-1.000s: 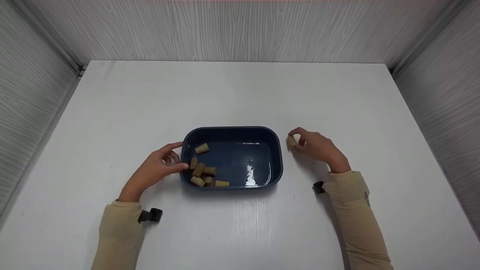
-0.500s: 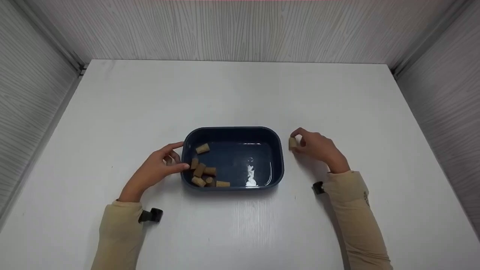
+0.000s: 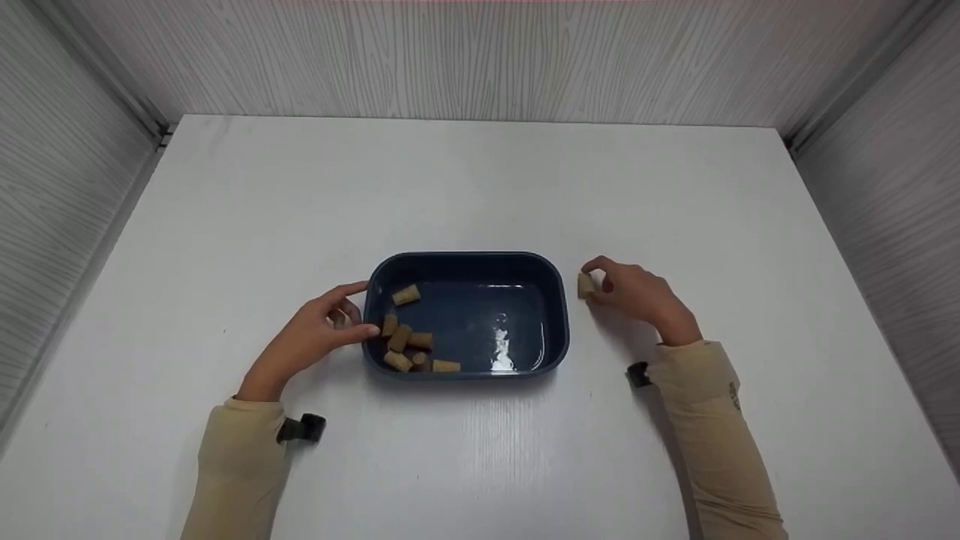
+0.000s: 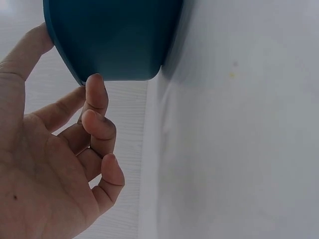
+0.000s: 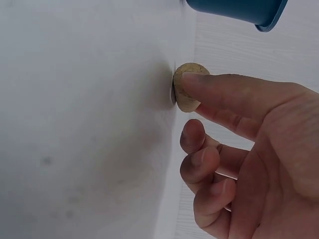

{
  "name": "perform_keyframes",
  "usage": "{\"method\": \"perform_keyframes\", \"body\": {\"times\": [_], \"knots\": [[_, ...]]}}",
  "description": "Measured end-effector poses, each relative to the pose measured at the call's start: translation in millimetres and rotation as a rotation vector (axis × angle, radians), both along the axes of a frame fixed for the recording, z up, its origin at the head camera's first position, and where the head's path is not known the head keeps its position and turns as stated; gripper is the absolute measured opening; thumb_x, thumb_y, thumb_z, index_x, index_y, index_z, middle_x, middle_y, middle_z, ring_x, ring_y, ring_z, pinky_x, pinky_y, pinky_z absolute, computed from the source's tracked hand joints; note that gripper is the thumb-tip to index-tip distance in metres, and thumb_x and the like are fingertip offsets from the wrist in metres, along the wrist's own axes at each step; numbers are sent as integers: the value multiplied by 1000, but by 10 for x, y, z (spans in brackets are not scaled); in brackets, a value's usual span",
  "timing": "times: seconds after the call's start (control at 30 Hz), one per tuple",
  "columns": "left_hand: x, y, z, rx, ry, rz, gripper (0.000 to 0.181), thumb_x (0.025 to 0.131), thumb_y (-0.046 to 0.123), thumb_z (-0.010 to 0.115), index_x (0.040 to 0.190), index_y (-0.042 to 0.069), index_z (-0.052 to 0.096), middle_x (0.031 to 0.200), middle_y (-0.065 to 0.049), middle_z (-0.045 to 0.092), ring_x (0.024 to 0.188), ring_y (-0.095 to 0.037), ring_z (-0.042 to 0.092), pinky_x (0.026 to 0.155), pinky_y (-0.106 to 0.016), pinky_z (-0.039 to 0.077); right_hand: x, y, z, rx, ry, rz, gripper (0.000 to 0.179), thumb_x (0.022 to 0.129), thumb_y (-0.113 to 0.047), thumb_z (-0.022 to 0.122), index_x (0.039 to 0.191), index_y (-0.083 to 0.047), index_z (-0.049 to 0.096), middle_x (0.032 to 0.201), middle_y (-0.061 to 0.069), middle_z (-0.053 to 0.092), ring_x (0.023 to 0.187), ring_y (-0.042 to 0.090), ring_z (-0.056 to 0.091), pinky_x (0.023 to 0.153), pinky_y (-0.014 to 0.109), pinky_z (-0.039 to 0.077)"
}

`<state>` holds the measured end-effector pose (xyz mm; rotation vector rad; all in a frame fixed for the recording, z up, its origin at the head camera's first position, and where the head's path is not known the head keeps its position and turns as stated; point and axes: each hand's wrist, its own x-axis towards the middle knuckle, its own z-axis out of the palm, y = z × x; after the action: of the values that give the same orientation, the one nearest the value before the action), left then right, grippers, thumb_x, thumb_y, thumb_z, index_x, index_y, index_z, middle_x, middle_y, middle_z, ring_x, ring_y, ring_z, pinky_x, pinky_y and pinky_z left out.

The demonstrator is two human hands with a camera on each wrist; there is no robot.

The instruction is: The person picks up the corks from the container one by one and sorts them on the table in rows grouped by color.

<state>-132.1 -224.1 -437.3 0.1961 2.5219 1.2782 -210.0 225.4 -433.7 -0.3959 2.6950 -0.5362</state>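
A deep-blue rectangular dish (image 3: 480,315) with rounded corners sits on the white table. Several tapered cork stoppers (image 3: 400,338) lie in its left part. My left hand (image 3: 315,326) holds the dish's left end, the thumb over the rim and the index finger at the far corner; the left wrist view has both on the rim of the dish (image 4: 109,42), the other fingers curled free. Right of the dish, my right hand (image 3: 637,292) pinches one cork stopper (image 3: 586,286) between thumb and index finger. In the right wrist view, this cork stopper (image 5: 187,103) is right at the tabletop.
The white tabletop (image 3: 480,187) reaches back to a grey wood-grain panel (image 3: 480,60), with similar panels at both sides. A dark wrist camera (image 3: 311,428) juts from the left cuff, and another camera (image 3: 638,374) from the right cuff.
Over the last second, the cork stopper in my right hand has turned more upright, and the hand has shifted slightly right. The left hand holds still on the dish.
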Motion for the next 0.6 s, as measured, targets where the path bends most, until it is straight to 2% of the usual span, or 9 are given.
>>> {"method": "perform_keyframes", "body": {"times": [0.23,0.6], "knots": [[-34,25,22,-6,2,-12,71,86,40,72,146,16,41,100,-6,56,78,-16,48,64,-26,39,10,18,10,9,11,-1,43,94,-20,59,136,-17,51,105,17,65,82,25,59,73,42,46],[-18,28,37,1,-4,-6,72,87,36,72,147,15,40,99,-5,56,76,-14,48,62,-26,39,36,58,86,14,49,18,53,93,-23,63,141,-14,44,104,15,65,80,23,58,70,39,47]]}}
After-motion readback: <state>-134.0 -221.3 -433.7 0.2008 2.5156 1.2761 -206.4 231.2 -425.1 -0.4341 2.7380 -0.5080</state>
